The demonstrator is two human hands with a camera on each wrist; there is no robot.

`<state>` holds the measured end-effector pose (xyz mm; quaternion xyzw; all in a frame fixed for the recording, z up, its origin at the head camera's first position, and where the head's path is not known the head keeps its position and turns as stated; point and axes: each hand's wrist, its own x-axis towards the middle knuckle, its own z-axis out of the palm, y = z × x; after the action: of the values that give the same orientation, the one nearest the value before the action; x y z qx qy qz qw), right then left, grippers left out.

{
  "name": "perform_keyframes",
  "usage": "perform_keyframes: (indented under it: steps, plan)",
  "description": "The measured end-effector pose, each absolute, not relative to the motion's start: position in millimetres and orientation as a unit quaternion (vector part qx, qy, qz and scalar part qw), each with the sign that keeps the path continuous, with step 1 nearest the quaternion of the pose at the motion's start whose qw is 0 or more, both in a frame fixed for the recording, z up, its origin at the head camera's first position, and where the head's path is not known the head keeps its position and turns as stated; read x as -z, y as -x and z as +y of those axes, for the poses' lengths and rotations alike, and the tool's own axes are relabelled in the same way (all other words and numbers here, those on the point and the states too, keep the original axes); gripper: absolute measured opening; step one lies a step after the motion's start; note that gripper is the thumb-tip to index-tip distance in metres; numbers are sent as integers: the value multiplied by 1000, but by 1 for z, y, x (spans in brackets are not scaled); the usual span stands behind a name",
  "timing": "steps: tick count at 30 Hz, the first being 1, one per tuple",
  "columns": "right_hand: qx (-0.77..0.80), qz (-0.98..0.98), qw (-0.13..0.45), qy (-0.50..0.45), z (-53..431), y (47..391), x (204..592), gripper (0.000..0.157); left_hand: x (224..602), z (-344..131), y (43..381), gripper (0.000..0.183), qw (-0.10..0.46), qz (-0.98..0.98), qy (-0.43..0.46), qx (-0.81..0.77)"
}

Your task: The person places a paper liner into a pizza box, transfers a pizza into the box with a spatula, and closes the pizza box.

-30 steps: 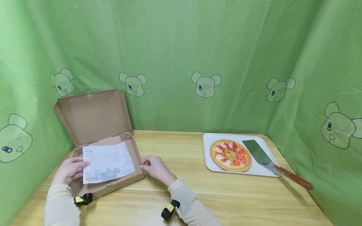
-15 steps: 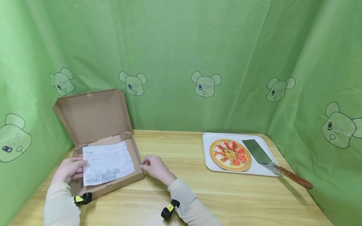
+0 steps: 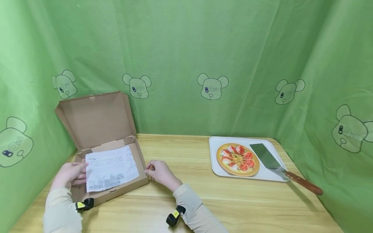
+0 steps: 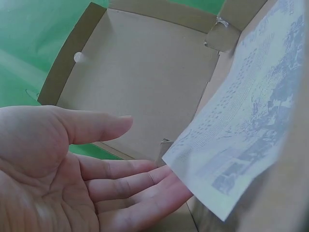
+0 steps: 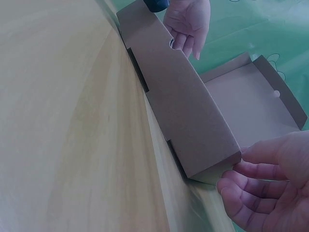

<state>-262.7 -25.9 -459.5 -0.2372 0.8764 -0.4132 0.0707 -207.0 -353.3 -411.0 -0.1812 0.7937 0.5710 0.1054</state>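
A brown cardboard pizza box (image 3: 116, 193) lies at the left of the table with its lid (image 3: 97, 121) raised. Inside it rests a printed white sheet of paper (image 3: 112, 168), its left edge slightly lifted in the left wrist view. Beside that edge is my left hand (image 3: 68, 176); its thumb stands apart from its fingers, and the fingertips reach the paper's near corner in the left wrist view. My right hand (image 3: 161, 174) holds the box's front right corner between thumb and curled forefinger, as the right wrist view shows.
A white tray (image 3: 214, 161) at the right bears a pizza (image 3: 237, 160) and a spatula (image 3: 263, 157), whose wooden handle (image 3: 304, 183) juts past the tray's edge. Green curtains (image 3: 180, 48) enclose the wooden table (image 3: 186, 155) at the back and sides.
The paper has settled lower and flatter in the box. My left hand has let go of its edge and shifted slightly left. My right hand has stayed at the box corner.
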Motion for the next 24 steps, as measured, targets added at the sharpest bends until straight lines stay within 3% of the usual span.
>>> perform_keyframes:
  steps: [24]
  plan:
    - [418,874,78,235,-26,262,457,8,412,-350,208,69,95,813,186,-543]
